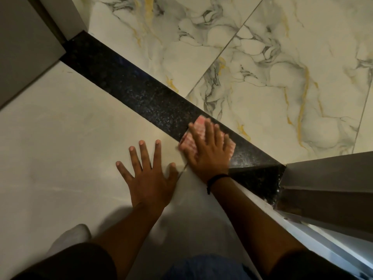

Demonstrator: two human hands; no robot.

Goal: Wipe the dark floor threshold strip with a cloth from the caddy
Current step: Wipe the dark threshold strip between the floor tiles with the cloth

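A dark speckled threshold strip (141,96) runs diagonally across the floor from upper left to lower right. A pink and white checked cloth (189,143) lies flat on the strip near its right end. My right hand (207,150) presses down on the cloth with fingers spread, covering most of it. My left hand (147,174) rests flat on the pale floor tile beside the strip, fingers apart, holding nothing. The caddy is not in view.
Marbled white tiles with grey and gold veins (262,67) lie beyond the strip. A grey door frame (323,184) stands at the strip's right end, another grey frame (26,43) at its left end. My foot in a white sock (70,237) is at lower left.
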